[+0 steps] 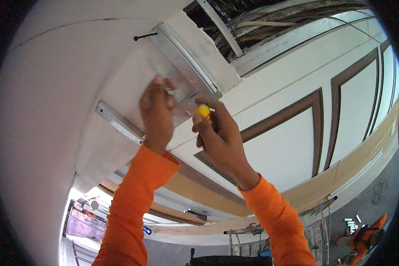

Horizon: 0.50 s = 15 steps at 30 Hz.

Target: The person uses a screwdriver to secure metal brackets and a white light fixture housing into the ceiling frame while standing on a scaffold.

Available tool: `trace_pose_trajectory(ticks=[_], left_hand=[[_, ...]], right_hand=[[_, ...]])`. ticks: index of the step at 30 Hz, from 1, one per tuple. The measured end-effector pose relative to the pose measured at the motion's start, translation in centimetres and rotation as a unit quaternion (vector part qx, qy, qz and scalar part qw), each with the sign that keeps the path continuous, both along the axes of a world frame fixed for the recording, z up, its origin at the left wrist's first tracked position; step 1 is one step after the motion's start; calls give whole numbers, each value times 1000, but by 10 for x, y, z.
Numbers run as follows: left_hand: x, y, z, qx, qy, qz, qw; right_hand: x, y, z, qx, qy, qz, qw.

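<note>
Both my arms, in orange sleeves, reach up toward a pale ceiling. My left hand (157,111) is blurred, its fingers curled in a pinch; a small light thing shows at the fingertips, too smeared to name. My right hand (221,137) grips a small object with a rounded yellow end (203,111) and some orange below it; fingers cover the rest. Just beyond the hands, a long metal fixture (181,57) is fixed to the ceiling, with a black bolt (145,37) sticking out near its far end. A narrower metal strip (119,124) lies left of my left hand.
Cables (270,26) run through a ceiling opening at the upper right. White wall panels with brown trim (317,128) stand to the right. Below are a ladder (317,235), a person in orange (368,239) and several white pieces (352,224) on the floor.
</note>
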<state>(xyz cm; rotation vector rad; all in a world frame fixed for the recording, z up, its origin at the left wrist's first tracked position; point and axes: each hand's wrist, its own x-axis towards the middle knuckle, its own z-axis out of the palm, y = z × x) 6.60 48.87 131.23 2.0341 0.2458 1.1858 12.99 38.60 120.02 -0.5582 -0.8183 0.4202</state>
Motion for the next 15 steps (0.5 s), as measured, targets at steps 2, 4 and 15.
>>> trace_pose_trajectory(ticks=[2, 4, 15], left_hand=[[-13, -6, -5, 2, 2, 2, 1000], [-17, -3, -16, 3, -15, -58, 998], [-28, -35, -27, -38, 62, -66, 995]], right_hand=[[-1, -7, -6, 4, -25, 6, 1000], [-5, -8, -9, 33, -63, -9, 997], [-2, -21, -8, 76, -36, 136, 987]])
